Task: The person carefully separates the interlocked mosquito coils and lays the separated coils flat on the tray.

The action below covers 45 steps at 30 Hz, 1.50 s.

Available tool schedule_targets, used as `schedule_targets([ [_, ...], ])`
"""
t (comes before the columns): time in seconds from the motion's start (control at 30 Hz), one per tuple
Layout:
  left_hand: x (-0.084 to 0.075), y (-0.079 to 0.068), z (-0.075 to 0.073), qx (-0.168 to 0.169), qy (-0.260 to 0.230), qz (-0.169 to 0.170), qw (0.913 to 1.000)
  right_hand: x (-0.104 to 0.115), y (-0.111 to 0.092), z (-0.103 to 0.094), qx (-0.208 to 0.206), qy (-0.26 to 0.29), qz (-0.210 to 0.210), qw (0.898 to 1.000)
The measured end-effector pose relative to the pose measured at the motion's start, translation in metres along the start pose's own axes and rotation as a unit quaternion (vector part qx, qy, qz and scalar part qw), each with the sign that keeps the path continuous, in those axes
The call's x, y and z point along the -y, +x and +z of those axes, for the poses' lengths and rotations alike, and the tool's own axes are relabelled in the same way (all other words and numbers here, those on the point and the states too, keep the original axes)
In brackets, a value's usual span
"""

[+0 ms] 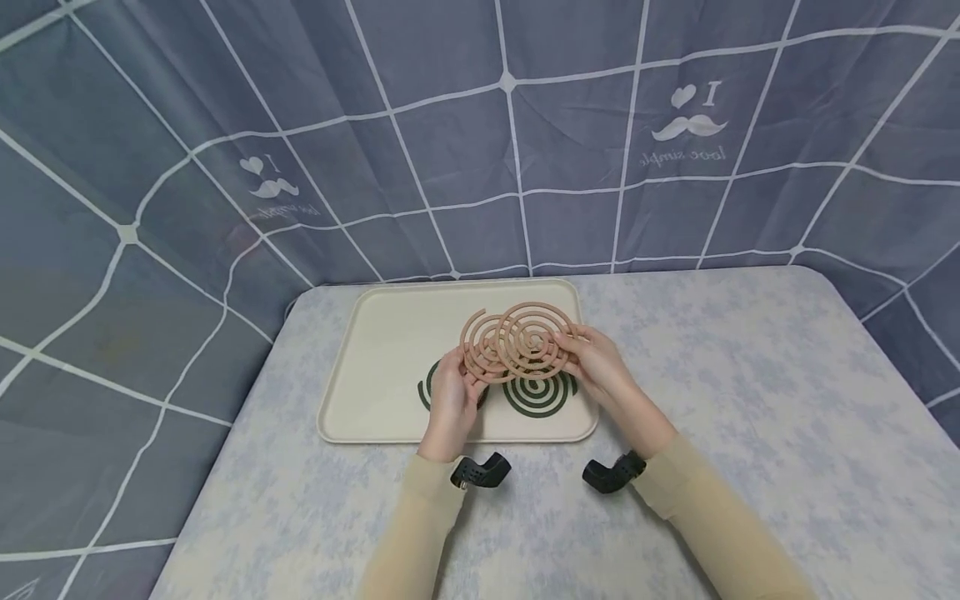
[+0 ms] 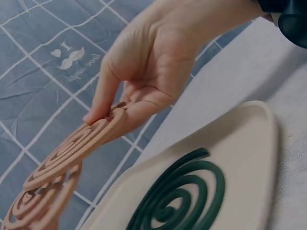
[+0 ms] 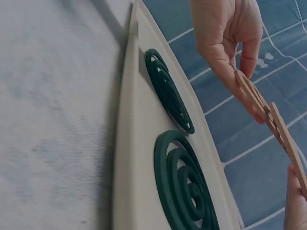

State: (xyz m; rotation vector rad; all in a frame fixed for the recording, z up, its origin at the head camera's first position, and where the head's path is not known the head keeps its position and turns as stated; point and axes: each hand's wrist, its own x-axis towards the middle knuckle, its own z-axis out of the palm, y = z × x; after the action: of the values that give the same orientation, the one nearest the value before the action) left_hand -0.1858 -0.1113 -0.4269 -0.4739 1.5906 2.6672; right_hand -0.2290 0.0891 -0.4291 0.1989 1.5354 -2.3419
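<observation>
Two tan mosquito coils are held up over the tray, overlapping each other in the head view. My left hand (image 1: 451, 398) pinches the left coil (image 2: 72, 148) at its edge, thumb on top and fingers beneath. My right hand (image 1: 600, 360) grips the right coil (image 1: 534, 340) at its outer side, with the thumb across its rings. Below them, two dark green coils lie flat on the cream tray (image 1: 382, 358). One green coil (image 1: 422, 398) is partly hidden by my left hand, and the other green coil (image 3: 184, 187) is partly covered by the tan coils in the head view.
The tray has a low raised rim and stands on a pale blue-and-white mottled tabletop (image 1: 750, 400). A blue-grey curtain (image 1: 570, 125) with white grid lines hangs behind the table and along its sides. Black wrist cameras (image 1: 480, 472) sit below both wrists.
</observation>
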Motion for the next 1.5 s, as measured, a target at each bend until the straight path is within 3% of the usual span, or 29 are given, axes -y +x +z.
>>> schedule_targets([
  [0.3,-0.018,0.029,-0.01,-0.054,0.07,0.005,0.9961,0.01,0.026,-0.003,-0.006,0.042,0.01,0.999],
  [0.43,-0.024,0.044,-0.015,-0.065,0.112,0.011,0.9915,0.01,0.034,-0.008,-0.01,0.024,0.011,1.0],
  [0.73,-0.032,0.074,-0.027,-0.074,0.183,-0.02,0.9801,0.009,0.05,-0.016,-0.022,-0.004,0.029,0.999],
  [0.93,-0.029,0.087,-0.037,-0.091,0.2,-0.037,0.9749,0.007,0.06,-0.017,-0.035,-0.022,0.032,0.999],
  [1.13,-0.025,0.09,-0.043,-0.101,0.233,-0.039,0.9665,0.005,0.068,-0.016,-0.051,-0.073,0.044,0.995],
  [1.27,-0.027,0.089,-0.042,-0.093,0.285,-0.016,0.954,0.006,0.074,-0.014,-0.062,-0.114,0.05,0.99],
  [1.4,-0.029,0.089,-0.04,-0.085,0.342,0.015,0.9357,0.007,0.079,-0.01,-0.059,-0.156,0.054,0.984],
  [1.5,-0.03,0.088,-0.038,-0.068,0.362,0.028,0.9292,0.009,0.081,-0.008,-0.052,-0.211,0.051,0.975],
])
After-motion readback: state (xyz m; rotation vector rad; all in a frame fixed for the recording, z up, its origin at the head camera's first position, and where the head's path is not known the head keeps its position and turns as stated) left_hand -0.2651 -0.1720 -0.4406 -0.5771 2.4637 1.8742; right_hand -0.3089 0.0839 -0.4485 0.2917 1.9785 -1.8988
